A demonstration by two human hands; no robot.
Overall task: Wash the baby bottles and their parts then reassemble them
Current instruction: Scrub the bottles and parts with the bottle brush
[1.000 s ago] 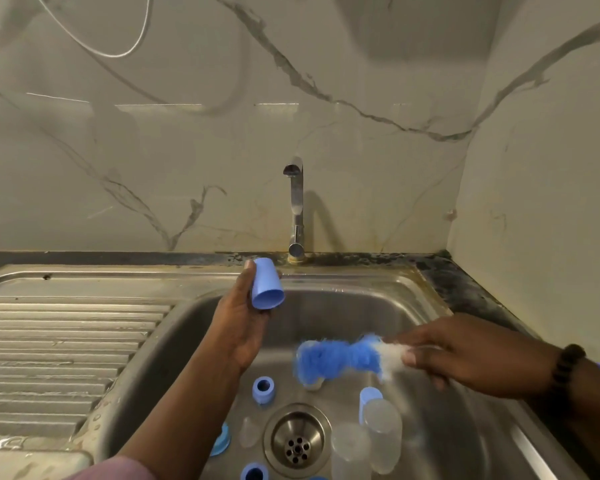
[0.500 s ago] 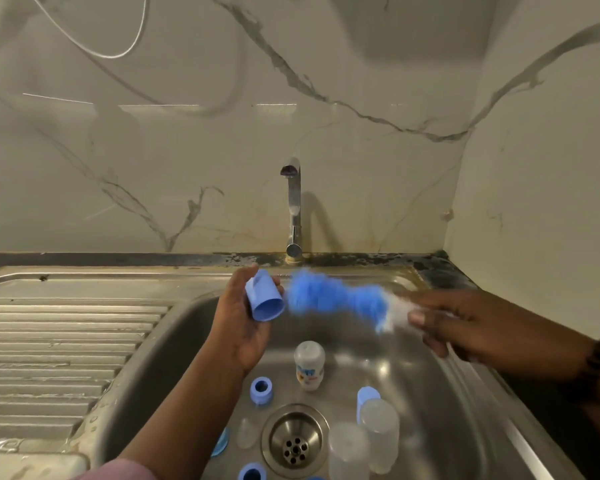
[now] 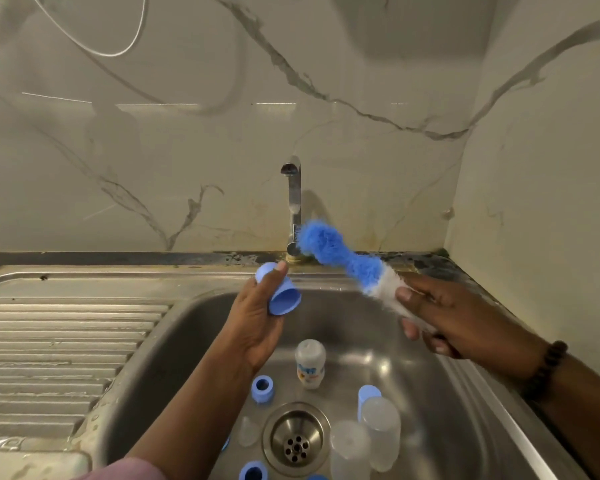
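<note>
Several loose parts sit nearest me on the floor of the sink: two clear bottles just right of the drain, a blue ring to its left, a clear teat beside that, and a small printed bottle standing upright behind the drain. All of them look unwashed to me, so I judge the task is at an early stage.

Above them, my left hand has its fingers wrapped around a blue cap, open mouth turned toward the right. My right hand is closed on the white end of the bottle brush, whose blue bristles point up and left, apart from the cap and close in front of the tap.

To scrub well, I would tilt the cap's mouth squarely toward the bristles, push the brush tip fully inside, and twist while pinching the cap firmly, since wet plastic may slip. I see no water running from the tap.
</note>
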